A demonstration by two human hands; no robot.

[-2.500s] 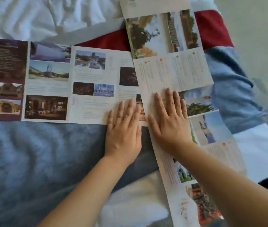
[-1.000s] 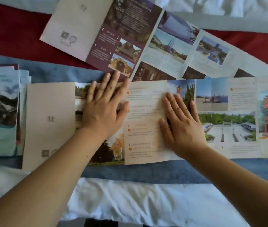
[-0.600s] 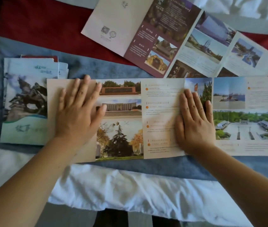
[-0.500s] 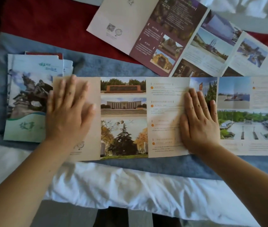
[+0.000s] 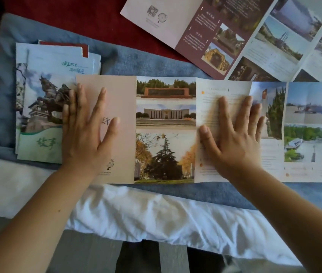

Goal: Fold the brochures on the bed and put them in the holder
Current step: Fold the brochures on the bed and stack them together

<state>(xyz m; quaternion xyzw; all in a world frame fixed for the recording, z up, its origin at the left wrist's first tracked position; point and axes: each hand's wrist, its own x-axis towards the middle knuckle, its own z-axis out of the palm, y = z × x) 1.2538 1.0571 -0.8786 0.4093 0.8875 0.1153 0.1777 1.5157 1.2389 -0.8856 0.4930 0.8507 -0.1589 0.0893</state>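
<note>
The brochure (image 5: 166,134) is pressed flat by the left hand (image 5: 85,134) and right hand (image 5: 232,138), both spread open; panel folding is judged next

An unfolded photo brochure (image 5: 166,129) lies flat across mid-frame; a second open brochure (image 5: 234,36) lies angled at upper right; folded brochures (image 5: 44,107) are stacked at left.

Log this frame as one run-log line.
brochure: unfolded on bed | left hand: flat on beige end panel | right hand: flat on text panel
</note>
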